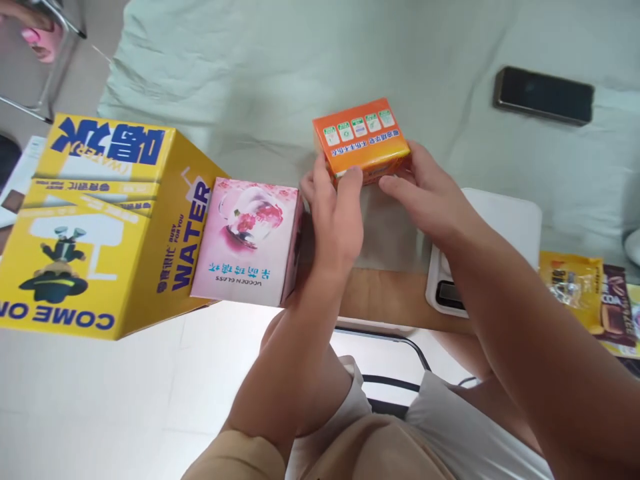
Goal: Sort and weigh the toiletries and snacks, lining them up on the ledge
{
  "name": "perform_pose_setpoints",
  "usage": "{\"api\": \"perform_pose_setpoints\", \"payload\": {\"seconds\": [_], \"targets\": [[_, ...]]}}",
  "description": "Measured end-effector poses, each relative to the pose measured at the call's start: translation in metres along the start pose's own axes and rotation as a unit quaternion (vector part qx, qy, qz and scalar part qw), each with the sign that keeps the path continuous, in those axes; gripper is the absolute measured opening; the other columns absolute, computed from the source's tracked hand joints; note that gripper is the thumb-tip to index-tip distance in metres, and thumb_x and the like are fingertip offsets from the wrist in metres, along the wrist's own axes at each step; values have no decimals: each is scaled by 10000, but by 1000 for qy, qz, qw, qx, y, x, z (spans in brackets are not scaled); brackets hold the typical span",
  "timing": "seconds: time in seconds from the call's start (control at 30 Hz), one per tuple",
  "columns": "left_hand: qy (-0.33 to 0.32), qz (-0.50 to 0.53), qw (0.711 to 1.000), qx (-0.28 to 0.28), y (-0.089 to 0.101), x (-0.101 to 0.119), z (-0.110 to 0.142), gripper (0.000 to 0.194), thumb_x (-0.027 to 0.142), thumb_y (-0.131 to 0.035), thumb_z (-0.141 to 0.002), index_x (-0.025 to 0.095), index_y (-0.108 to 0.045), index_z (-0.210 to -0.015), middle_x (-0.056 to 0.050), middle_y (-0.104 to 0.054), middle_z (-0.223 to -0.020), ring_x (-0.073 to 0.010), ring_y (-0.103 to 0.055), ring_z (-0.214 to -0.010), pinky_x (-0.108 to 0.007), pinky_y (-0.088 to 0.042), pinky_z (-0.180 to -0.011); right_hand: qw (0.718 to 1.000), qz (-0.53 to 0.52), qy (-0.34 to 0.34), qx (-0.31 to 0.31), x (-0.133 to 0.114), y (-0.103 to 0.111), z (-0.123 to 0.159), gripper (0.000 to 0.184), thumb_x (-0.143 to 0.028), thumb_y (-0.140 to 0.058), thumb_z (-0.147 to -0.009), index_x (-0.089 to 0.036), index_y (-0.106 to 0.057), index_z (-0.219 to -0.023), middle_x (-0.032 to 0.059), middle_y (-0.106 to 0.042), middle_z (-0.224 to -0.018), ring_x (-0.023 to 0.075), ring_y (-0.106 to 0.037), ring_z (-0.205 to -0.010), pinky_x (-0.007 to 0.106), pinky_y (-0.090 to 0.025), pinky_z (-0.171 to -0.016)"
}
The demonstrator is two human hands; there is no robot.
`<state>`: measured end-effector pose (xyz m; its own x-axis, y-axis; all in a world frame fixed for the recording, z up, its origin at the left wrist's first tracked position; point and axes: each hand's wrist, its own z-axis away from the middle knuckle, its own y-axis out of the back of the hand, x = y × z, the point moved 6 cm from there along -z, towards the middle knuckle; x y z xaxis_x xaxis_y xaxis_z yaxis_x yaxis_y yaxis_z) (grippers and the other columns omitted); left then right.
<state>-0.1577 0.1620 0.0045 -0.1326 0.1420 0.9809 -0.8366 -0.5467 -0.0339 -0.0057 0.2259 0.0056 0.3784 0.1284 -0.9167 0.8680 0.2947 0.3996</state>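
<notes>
A small orange box (361, 138) with white and green labels sits at the table's middle, gripped from both sides. My left hand (336, 215) is closed on its near left corner, thumb on the front face. My right hand (425, 193) holds its right end with the fingers curled round it. Just left of my left hand stands a pink box (249, 241) printed with a glass and roses. It leans against a large yellow carton (100, 223) marked WATER.
A pale green cloth (280, 73) covers the table. A black phone (543, 95) lies at the back right. A white scale (505, 220) sits under my right forearm, with snack packets (590, 297) at the right edge. A chair frame (390, 353) shows below the table edge.
</notes>
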Motion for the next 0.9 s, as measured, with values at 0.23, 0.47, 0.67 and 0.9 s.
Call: {"api": "perform_pose_setpoints", "payload": {"seconds": [0.23,0.47,0.67,0.9], "targets": [[-148,61,983,-89,-10,1,24,333,474,-575,-991,267,-594,-1250,-99,-661,-1363,-306,-596,-1351,-513,-460,-1210,987,-141,-76,28,-8,3,20,343,-387,-715,-852,-244,-617,-1148,26,-767,-1286,261,-706,-1299,584,-492,-1255],[-325,63,921,-206,-25,11,61,667,715,-503,-984,347,-531,-1540,-54,-446,-1685,-322,-338,-1639,-526,-368,-1337,986,-139,72,56,-31,75,98,501,-560,-721,-893,-343,-698,-1343,-6,-721,-1430,291,-626,-1443,537,-483,-1283],[-376,33,876,-299,-71,3,87,641,634,-479,-1039,260,-576,-1550,-123,-574,-1589,-345,-528,-1511,-488,-472,-1259,984,-104,74,122,-23,134,147,415,-570,-681,-945,-386,-761,-1309,-4,-770,-1348,296,-700,-1348,483,-564,-1220],[-380,-6,871,-312,-82,-4,81,530,575,-448,-1066,276,-711,-1416,-106,-730,-1397,-302,-693,-1311,-455,-611,-1064,990,-95,34,96,14,148,160,541,-553,-684,-941,-320,-677,-1429,71,-729,-1428,306,-709,-1327,560,-585,-1166]]}}
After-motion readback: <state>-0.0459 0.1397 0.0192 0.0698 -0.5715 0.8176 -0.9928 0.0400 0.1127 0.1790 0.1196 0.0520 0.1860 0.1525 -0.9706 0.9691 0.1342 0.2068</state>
